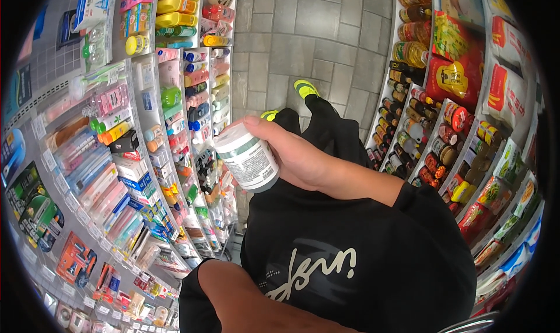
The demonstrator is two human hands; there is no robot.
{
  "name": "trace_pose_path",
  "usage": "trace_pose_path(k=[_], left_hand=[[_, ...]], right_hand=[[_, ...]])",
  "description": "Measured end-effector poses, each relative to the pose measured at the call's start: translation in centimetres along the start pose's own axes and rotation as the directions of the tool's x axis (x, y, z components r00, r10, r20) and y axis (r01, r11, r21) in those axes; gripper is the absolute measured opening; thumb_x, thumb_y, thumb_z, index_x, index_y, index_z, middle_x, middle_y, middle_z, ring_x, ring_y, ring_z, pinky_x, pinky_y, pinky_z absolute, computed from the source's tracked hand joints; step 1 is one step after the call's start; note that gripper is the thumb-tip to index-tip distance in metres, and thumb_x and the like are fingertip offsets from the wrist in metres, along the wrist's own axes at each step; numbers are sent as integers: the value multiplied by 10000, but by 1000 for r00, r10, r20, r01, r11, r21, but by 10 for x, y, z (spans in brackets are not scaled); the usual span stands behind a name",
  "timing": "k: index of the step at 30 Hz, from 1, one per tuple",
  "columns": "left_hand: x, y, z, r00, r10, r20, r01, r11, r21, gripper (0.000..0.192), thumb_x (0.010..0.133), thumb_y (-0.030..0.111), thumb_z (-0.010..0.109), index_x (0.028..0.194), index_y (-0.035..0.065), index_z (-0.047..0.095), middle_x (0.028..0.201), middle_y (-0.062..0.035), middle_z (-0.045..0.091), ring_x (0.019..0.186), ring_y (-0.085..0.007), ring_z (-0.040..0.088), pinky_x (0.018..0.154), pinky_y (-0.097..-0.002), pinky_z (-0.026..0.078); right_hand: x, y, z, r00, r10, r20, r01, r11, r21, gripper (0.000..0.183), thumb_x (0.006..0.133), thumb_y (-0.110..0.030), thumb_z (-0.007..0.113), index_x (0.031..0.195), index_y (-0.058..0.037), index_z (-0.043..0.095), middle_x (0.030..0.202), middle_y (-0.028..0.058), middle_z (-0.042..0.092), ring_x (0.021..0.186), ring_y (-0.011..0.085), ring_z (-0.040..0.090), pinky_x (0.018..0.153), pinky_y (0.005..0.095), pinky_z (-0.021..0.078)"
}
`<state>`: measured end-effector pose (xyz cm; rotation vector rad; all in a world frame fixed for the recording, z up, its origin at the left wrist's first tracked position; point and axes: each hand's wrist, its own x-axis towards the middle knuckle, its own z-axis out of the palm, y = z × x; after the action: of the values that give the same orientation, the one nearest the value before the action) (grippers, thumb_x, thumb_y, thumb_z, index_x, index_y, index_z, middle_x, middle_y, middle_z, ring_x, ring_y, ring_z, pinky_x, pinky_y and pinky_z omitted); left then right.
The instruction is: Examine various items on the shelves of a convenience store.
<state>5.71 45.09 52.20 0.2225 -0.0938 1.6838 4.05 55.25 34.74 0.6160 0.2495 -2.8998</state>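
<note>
My right hand (286,151) is wrapped around a small round jar (251,164) with a white lid and a white label bearing small print and a barcode. It is held in front of my body, tilted, with the label towards me. My thumb rests at the edge of the lid, and the other fingers are mostly hidden behind the jar. My left forearm crosses the bottom of the view, but my left hand is out of view. Left of the jar stand shelves (179,110) of bottles, tubes and other toiletries.
Toothbrush packs (94,164) and toothpaste boxes (138,186) fill the left shelving. To the right, another shelf carries cooking oil bottles (410,54), sauce bottles (400,88), jars and food packets. A grey tiled floor (313,40) runs between them. A curved metal edge (472,324) shows at bottom right.
</note>
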Motion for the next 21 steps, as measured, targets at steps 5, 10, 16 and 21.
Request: trace_pose_path(k=[5, 10, 16, 21], left_hand=[[-5, -2, 4, 989, -143, 37, 145, 988, -55, 1269, 836, 650, 776, 1670, 112, -14, 1633, -406, 156, 1495, -579, 260, 1159, -615, 329], [0, -3, 5, 983, -165, 85, 173, 979, -111, 1268, 835, 668, 765, 1679, 189, -52, 1641, -391, 153, 1493, -574, 271, 1154, -609, 331], [-7, -5, 5, 967, -223, 122, 234, 969, -84, 1292, 820, 695, 761, 1677, 179, -56, 1636, -391, 165, 1480, -571, 294, 1144, -605, 340], [-12, 8, 4, 963, -225, 149, 227, 974, 6, 1313, 818, 691, 766, 1666, 93, -38, 1631, -400, 167, 1490, -568, 277, 1144, -609, 339]], right_hand=[[-9, 7, -2, 998, -51, -20, 51, 999, -5, 528, 1120, -483, 357, 1343, -47, 554, 1138, 138, 692, 952, 240, 722, 802, 405, 612], [-17, 10, -5, 995, -87, -44, 86, 996, -11, 521, 1120, -478, 359, 1336, -46, 556, 1126, 134, 691, 931, 237, 725, 794, 397, 608], [-20, 10, -4, 996, -81, -34, 81, 997, -9, 518, 1116, -481, 367, 1334, -52, 560, 1111, 126, 695, 924, 235, 727, 779, 390, 611], [-15, 9, 2, 998, -28, -52, 26, 998, -50, 516, 1113, -481, 367, 1331, -58, 566, 1105, 121, 698, 936, 237, 730, 798, 391, 612]])
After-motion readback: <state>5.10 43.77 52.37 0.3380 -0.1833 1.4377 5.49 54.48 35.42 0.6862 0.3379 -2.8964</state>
